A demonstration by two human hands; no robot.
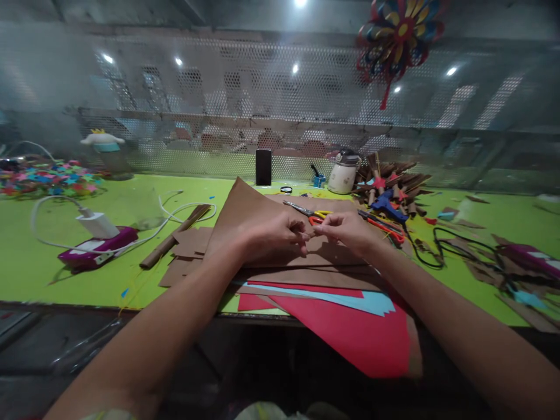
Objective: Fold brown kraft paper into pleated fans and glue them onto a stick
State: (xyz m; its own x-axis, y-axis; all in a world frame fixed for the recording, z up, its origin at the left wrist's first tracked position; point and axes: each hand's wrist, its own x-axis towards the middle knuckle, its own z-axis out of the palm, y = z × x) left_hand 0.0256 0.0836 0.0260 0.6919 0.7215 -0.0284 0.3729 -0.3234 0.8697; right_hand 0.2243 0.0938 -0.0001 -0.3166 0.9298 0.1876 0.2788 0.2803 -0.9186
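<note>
My left hand [280, 231] is above a stack of brown paper [301, 274], its fingers curled together. My right hand [347, 231] faces it with thumb and forefinger pinched. The fingertips of both hands nearly meet over the paper, and whatever small thing is between them is too fine to name. A brown sheet rises to a raised corner [238, 198] behind my left forearm. Just beyond the fingers lie scissors [301, 209] with yellow and orange handles. Under the brown stack, light blue paper [363, 302] and red paper [350, 338] stick out over the table edge.
To the right lie a blue glue gun [387, 207], a red-handled tool [385, 227] and a black cable [440, 256]. Behind them are bundled brown paper rolls [411, 184] and a white jug [342, 175]. On the left are a purple power strip [98, 249] and a brown roll [164, 248].
</note>
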